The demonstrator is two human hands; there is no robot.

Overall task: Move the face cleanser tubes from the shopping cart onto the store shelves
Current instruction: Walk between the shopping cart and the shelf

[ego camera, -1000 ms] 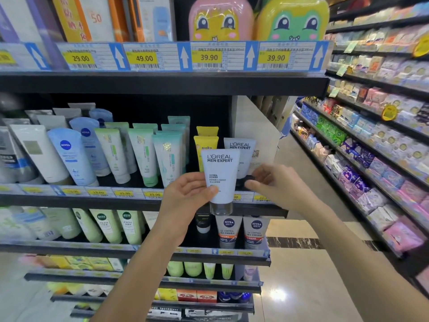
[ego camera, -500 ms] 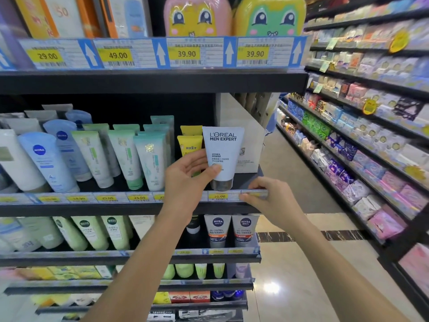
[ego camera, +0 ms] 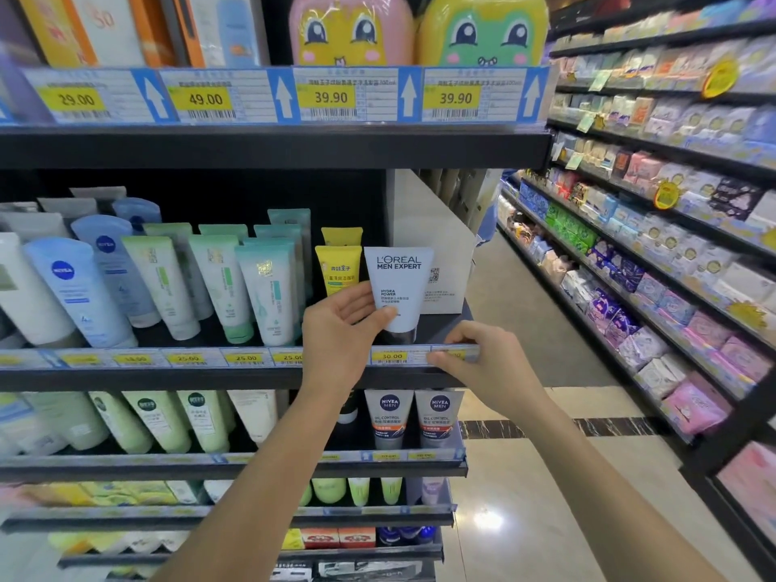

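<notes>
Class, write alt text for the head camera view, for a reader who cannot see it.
A person's left hand holds a white L'Oreal Men Expert tube cap-down at a store shelf, beside yellow tubes and above a 30.00 price tag. The right hand grips the price strip on the shelf's front edge.

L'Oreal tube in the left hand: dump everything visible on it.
The L'Oreal tube is a pale matte plastic squeeze tube with dark print: L'OREAL MEN EXPERT, HYDRA POWER. It stands upright, flat crimped end up, grey cap down, the cap's base hidden behind the price rail. It is at the right end of the shelf, above the 30.00 tag, beside a yellow tube. The left hand holds it, thumb on its front; the right hand grips the rail only.
</notes>
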